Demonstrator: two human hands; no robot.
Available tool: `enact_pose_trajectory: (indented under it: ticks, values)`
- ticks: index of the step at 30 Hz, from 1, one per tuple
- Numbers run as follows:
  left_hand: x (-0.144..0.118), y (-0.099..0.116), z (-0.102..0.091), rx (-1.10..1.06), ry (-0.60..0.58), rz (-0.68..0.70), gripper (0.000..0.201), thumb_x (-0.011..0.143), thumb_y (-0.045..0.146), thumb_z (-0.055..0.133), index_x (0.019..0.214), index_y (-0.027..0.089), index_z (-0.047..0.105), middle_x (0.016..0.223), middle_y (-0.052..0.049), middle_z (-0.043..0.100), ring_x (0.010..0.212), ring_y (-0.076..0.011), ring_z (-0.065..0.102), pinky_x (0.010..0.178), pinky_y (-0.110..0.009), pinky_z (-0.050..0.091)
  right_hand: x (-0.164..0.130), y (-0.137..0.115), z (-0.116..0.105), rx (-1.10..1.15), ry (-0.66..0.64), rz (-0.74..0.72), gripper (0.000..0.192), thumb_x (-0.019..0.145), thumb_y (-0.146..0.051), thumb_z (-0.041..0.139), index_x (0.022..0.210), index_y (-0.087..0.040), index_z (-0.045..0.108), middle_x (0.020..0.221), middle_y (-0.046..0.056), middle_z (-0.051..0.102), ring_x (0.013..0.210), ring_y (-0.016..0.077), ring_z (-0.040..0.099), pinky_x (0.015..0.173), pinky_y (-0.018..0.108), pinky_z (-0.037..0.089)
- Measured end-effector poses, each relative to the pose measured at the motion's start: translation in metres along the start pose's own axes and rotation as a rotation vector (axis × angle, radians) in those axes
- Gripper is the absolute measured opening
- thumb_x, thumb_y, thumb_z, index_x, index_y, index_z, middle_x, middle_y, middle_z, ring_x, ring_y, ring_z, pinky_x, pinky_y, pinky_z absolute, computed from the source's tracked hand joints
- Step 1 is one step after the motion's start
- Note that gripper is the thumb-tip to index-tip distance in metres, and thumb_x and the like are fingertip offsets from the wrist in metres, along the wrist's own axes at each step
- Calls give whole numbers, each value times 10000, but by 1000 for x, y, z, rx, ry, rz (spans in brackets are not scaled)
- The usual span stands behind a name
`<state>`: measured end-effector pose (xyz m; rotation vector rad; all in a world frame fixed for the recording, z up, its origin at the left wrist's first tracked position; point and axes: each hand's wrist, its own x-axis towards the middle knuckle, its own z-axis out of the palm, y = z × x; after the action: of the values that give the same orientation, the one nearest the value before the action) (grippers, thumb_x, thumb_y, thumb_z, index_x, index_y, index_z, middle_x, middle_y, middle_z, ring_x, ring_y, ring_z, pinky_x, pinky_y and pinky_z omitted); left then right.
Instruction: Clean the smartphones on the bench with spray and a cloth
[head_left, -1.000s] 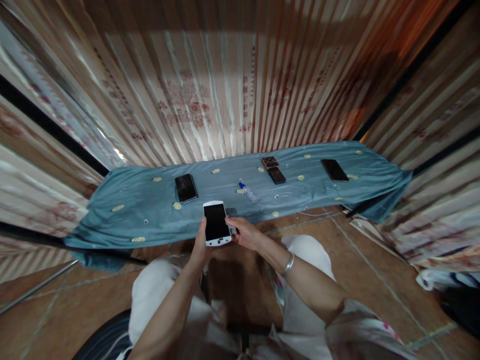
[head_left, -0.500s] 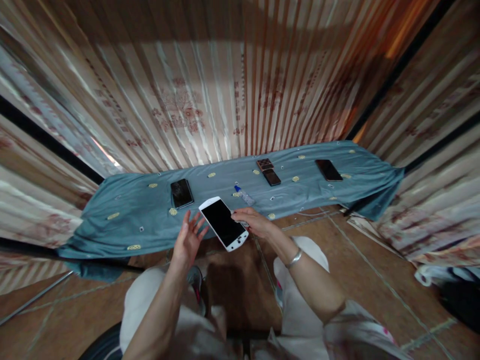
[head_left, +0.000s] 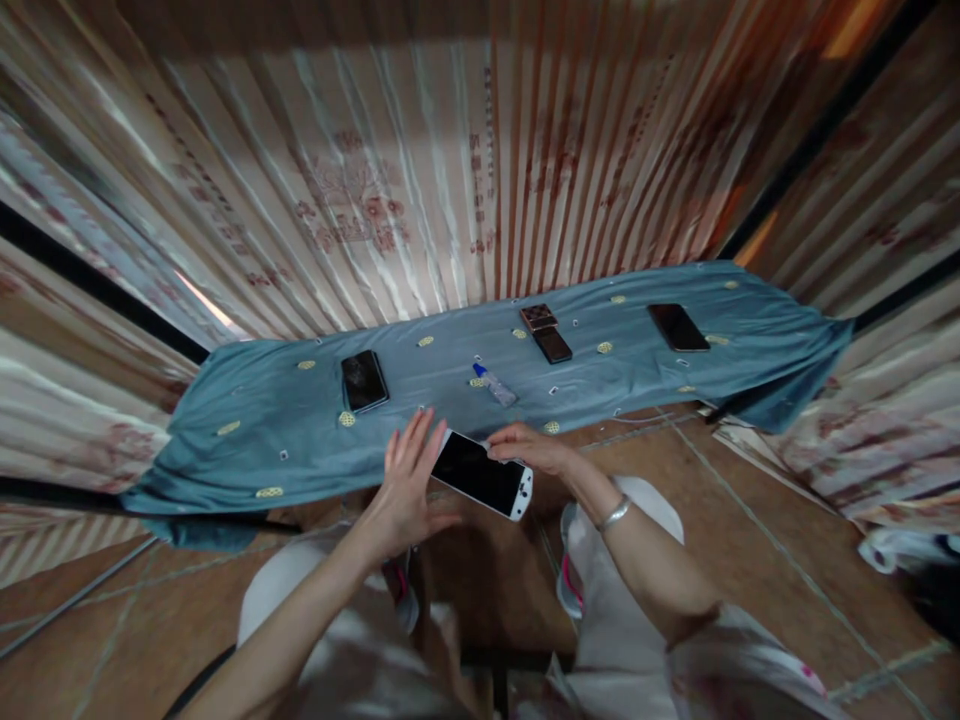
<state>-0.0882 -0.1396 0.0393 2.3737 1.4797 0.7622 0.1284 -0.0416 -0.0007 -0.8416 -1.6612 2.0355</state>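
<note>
One hand, the right hand (head_left: 531, 450), has its thumb and fingers pinching the upper long edge of a white-framed, flat rectangular phone with a black glass screen (head_left: 480, 473); the left hand (head_left: 409, 490) is spread wide at the phone's other end, and whether its fingers touch the frame I cannot tell. Half a second ago the phone slanted more steeply and the left hand stood apart from it; now the phone lies nearer to sideways, its marked white end pointing right, and the left hand has closed in. That suggests the phone is being turned, with the right grip as its surest support. It hangs in the air by the near edge of a long worktop draped in patterned teal cloth (head_left: 420, 385). Beyond, on the cloth, lie a clear slim tube with a blue cap (head_left: 496, 388), a black slab-like phone (head_left: 365, 381) to the left, a brown-and-black two-part flat object (head_left: 553, 346), and another dark rectangular phone (head_left: 679, 328) farthest right.
</note>
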Motion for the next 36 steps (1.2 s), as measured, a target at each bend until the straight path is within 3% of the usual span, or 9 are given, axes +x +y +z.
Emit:
enact_pose_trajectory:
  ticks: [4,7,11,14,20,26,36]
  values:
    - [14,1,24,178,-192,110,995,638,387,728,1457,176,204,1507,-201,246,1405,-350,145,1085,-588,-24,4,8,-8,-141,-89,53,211,648,-329,612,567,-143,553,510,-78,429,510,61,315,505,220,215]
    - [20,2,36,215,-278,150,875,691,380,672,1435,176,259,1434,-175,398,1370,-318,256,1088,-578,-57,7,13,-11,-179,-159,73,185,656,-313,586,594,-143,550,523,-80,421,518,63,329,513,219,233]
    - [19,-1,43,207,-322,118,801,678,382,670,1391,216,346,1192,-115,589,1173,-287,484,1089,-588,-12,8,16,-13,-215,-184,116,214,666,-343,598,632,-134,566,533,-75,428,523,67,345,517,220,248]
    - [15,-5,45,209,-342,62,809,647,392,692,1366,199,378,1092,-95,608,1077,-282,531,1087,-587,63,9,17,-14,-216,-219,116,234,682,-356,603,628,-132,560,543,-71,424,529,67,346,513,216,250]
    - [11,-13,43,231,-311,-17,773,616,396,722,1302,177,441,1100,-112,601,1055,-296,536,1070,-582,128,12,17,-18,-184,-258,88,235,714,-352,607,686,-118,604,563,-70,447,546,66,373,524,205,278]
    - [13,-18,38,253,-264,-90,671,596,403,729,1191,182,515,1093,-109,609,1037,-288,552,1057,-532,224,12,14,-28,-97,-174,101,225,691,-349,652,701,-126,628,573,-63,508,538,66,434,533,199,321]
    - [17,-32,38,331,-123,-147,594,622,422,700,1111,119,550,1004,-142,636,975,-299,600,1033,-501,322,16,17,-16,223,166,17,239,654,-363,732,727,-143,675,624,-37,608,568,73,533,561,187,423]
